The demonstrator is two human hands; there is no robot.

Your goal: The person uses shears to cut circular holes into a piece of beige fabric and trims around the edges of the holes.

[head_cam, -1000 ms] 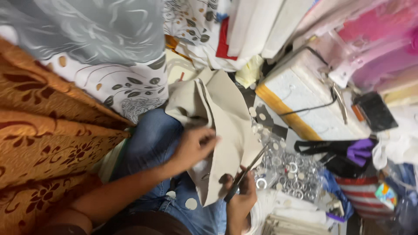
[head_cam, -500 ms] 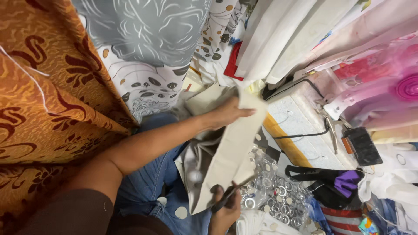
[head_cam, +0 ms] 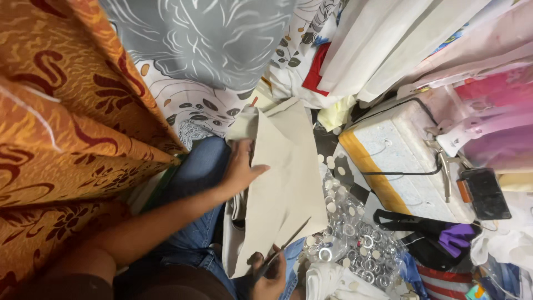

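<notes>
Clear bag [head_cam: 355, 244] w/ metal rings [head_cam: 366, 241].

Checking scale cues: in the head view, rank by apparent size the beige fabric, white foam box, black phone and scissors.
1. beige fabric
2. white foam box
3. black phone and scissors: too alike to rank.
</notes>
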